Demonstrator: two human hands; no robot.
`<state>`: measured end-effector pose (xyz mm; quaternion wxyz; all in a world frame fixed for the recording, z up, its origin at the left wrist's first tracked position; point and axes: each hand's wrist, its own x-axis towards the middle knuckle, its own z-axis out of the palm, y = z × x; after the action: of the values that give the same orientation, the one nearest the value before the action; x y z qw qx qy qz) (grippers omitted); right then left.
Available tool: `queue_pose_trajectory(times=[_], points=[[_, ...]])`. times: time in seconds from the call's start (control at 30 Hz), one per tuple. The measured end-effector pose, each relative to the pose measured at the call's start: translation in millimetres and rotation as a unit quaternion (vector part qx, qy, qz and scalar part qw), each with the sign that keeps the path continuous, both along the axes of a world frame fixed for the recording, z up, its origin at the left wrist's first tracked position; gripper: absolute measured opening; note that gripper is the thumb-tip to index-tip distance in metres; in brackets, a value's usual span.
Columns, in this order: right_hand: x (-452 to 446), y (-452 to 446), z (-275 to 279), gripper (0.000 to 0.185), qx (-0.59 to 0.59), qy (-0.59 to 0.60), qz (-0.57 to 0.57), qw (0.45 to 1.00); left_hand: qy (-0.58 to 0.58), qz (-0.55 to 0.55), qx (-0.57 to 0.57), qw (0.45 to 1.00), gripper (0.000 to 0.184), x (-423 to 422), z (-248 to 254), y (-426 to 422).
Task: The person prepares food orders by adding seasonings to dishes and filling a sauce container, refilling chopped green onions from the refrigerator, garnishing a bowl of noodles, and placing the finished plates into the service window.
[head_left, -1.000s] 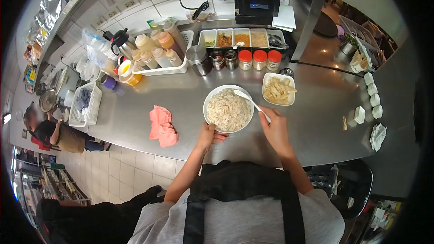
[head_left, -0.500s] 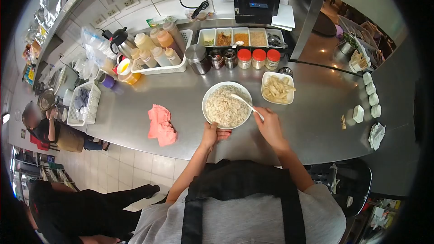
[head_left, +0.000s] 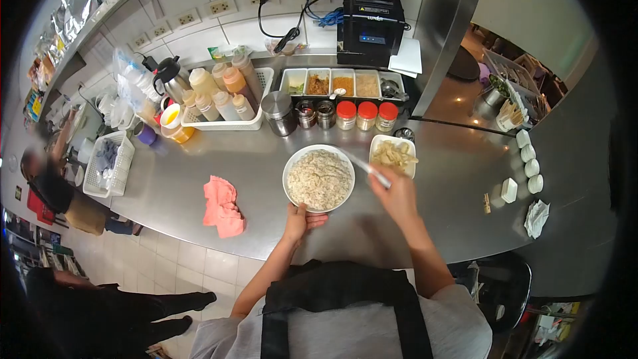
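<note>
A white bowl (head_left: 286, 193) of pale, lumpy rice (head_left: 319, 178) stands on the steel counter. My left hand (head_left: 302, 223) holds its near edge, thumb at the rim and fingers partly under it. In my right hand (head_left: 397, 194), closed around the handle, is a white spoon (head_left: 364, 165). It is smeared by motion and slants at the bowl's right edge, clear of the rice. Just beyond that hand sits a square white dish (head_left: 413, 169) of pale food strips, partly covered by the hand.
Behind the bowl stand red-lidded jars (head_left: 367, 117), a steel canister (head_left: 278, 114) and a row of topping trays (head_left: 343, 83). A basket of sauce bottles (head_left: 229, 124) is back left, a pink cloth (head_left: 222, 206) left. Two other people (head_left: 119, 309) are at left.
The spoon has come out of the rice and moved right, to the bowl's edge near the square dish. My left hand stays on the bowl. The whole view has shifted with my head.
</note>
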<state>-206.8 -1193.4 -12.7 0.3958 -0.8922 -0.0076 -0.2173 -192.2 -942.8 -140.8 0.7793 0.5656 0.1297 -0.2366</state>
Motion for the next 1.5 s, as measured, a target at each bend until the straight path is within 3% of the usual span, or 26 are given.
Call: queue_pose_trajectory(times=[0.13,0.27,0.5,0.53,0.63,0.67,0.8,1.0,1.13,1.27,1.37,1.47,1.5], points=[[78.4,-47.5,16.9,0.027,-0.102,-0.083,-0.104,0.986,-0.010,0.001,0.005,1.000,0.033,11.6,-4.2,0.7],[177.3,-98.5,-24.5,0.023,-0.100,-0.120,-0.178,0.972,-0.009,-0.007,0.007,1.000,0.031,17.7,3.4,3.1],[265.2,-112.0,-56.7,0.019,-0.128,0.091,-0.204,0.966,-0.004,0.016,-0.005,1.000,0.028,14.5,-1.9,4.2],[262.7,-99.8,-42.8,0.020,-0.160,0.123,-0.208,0.957,-0.002,0.014,-0.012,1.000,0.027,15.7,-1.9,4.5],[281.8,-73.4,-37.9,0.023,-0.352,0.043,-0.179,0.918,0.009,0.024,-0.019,0.999,0.027,15.9,-3.4,3.1],[289.2,-61.4,-30.8,0.024,-0.368,0.062,-0.134,0.918,0.010,0.023,-0.018,1.000,0.027,16.2,-4.0,3.7],[353.2,-16.7,-64.0,0.023,-0.219,0.231,-0.043,0.947,0.014,0.005,-0.012,1.000,0.028,18.5,-7.6,6.0],[379.3,18.8,-66.8,0.043,-0.163,0.353,-0.087,0.917,0.022,0.000,-0.008,1.000,0.030,18.8,-4.0,7.3],[390.7,4.5,-64.9,0.038,-0.190,0.342,-0.052,0.919,0.029,-0.007,-0.003,1.000,0.030,17.9,-4.6,8.1],[396.3,-18.4,-73.8,0.024,-0.340,0.232,-0.008,0.912,0.030,-0.015,-0.008,0.999,0.030,19.2,-2.2,8.9],[397.2,-21.0,-78.8,0.032,-0.078,0.088,-0.092,0.989,0.024,-0.024,-0.004,0.999,0.030,22.6,-5.0,10.6],[391.6,-30.0,-62.2,0.031,-0.302,0.197,0.022,0.933,0.019,-0.032,-0.008,0.999,0.031,25.5,-12.0,12.7],[391.8,-33.6,-73.0,0.031,-0.327,0.166,0.040,0.930,0.021,-0.032,-0.004,0.999,0.031,26.4,-12.7,13.4]])
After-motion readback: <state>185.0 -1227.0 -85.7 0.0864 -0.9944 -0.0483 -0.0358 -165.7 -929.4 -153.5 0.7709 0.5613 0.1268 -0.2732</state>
